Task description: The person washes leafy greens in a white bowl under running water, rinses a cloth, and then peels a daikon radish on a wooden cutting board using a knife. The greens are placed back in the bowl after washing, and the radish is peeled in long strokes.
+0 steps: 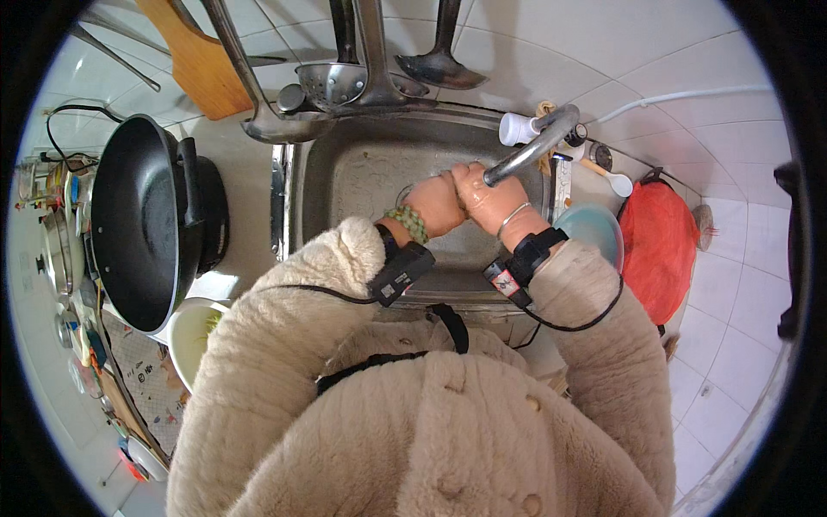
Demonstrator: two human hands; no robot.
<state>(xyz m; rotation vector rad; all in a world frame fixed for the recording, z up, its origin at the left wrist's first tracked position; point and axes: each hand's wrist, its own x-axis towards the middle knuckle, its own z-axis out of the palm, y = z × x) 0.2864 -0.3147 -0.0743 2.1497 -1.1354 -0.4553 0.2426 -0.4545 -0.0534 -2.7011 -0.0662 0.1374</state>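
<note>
Under the end of a curved metal faucet spout (pixel 536 145), my two hands press together over a stainless-steel sink (pixel 362 174). My left hand (pixel 433 203), with a green bead bracelet at the wrist, meets my right hand (pixel 494 200), which looks wet and wears a silver-coloured bangle. The fingers of both are mostly hidden, so whether anything lies between them does not show. Each wrist carries a strapped black device with a cable, the left device (pixel 400 274) and the right device (pixel 510 281), beside the fleecy beige sleeves.
Ladles (pixel 284 126), a skimmer (pixel 333 84) and a wooden spatula (pixel 210 71) hang over the sink's back edge. A black wok (pixel 139 226) stands left, near a pale bowl (pixel 190 336). Right are a bluish bowl (pixel 591 229), a white spoon (pixel 619 185) and a red mesh bag (pixel 659 249).
</note>
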